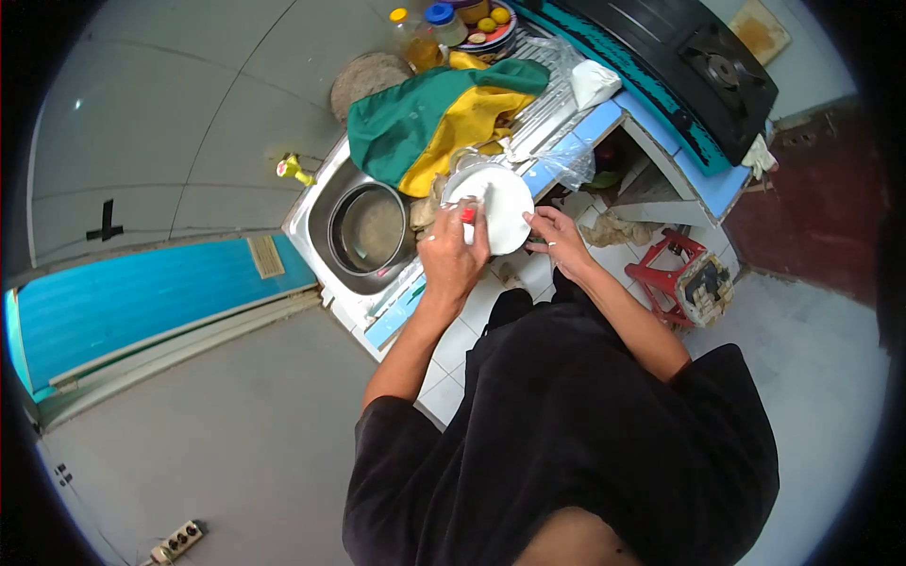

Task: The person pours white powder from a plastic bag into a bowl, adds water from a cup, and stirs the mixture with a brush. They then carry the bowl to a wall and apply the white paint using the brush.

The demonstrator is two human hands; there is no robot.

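Note:
In front of me, at the counter's edge, is a round, pale bowl with smooth white contents that look like powder. My left hand is over its near left side, fingers closed on a small item with a red end; I cannot tell what kind it is. White smudges show on these fingers. My right hand grips the bowl's right rim between thumb and fingers, with a white smear on one finger. Just beyond the bowl, a green and yellow cloth lies bunched over the counter.
Left of the bowl, a dark round pan sits in the steel sink, below a yellow-green tap. Bottles stand at the back. A black stove is at the upper right, with a red stool on the floor.

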